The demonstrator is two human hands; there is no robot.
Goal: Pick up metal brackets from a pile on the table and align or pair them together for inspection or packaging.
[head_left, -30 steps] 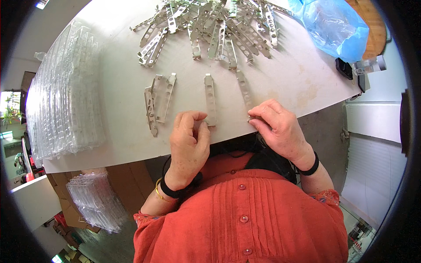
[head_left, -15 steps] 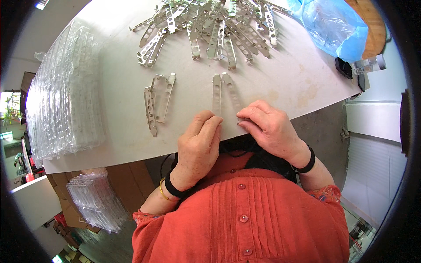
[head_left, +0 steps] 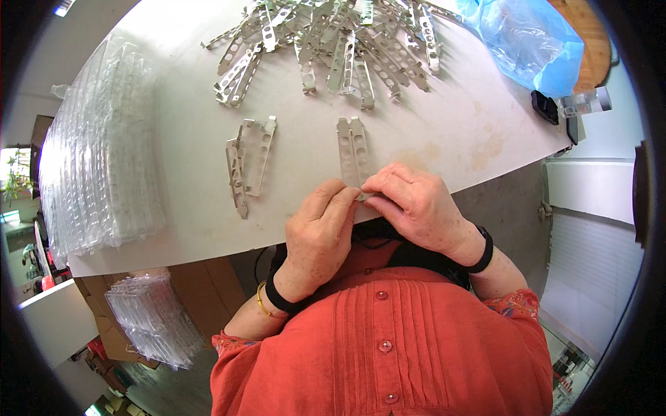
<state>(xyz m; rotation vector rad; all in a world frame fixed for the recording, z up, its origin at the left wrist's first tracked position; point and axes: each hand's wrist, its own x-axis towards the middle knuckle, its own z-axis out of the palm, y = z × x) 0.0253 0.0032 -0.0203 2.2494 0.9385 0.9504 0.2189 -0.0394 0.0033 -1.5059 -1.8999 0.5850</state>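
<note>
Change: a second ago your hands sat apart at the near edge of the white table [head_left: 430, 145]; now they meet over the near end of the pair of slim perforated grey metal strips [head_left: 352, 149], which lie side by side where a single strip lay before.
Meaning: you seem to be matching strips two by two, and this pair looks nearly squared up.
Left of the pair: a looser set of the same grey strips [head_left: 248, 163] lies near; well beyond it stands the stack of clear plastic trays [head_left: 97, 152].
Left hand [head_left: 319, 232]: fingers curled narrow, tips pressing the pair's near end.
Right hand [head_left: 416, 208]: fingers pinched on that same end, touching the left.
Beyond the pair: the heap of loose metal strips [head_left: 340, 38].
Right of the pair: bare tabletop, then the crumpled blue plastic bag [head_left: 531, 41] at the far corner.
Edge: the pair's near end lies at the table's front edge, so slide away from you, not toward.
</note>
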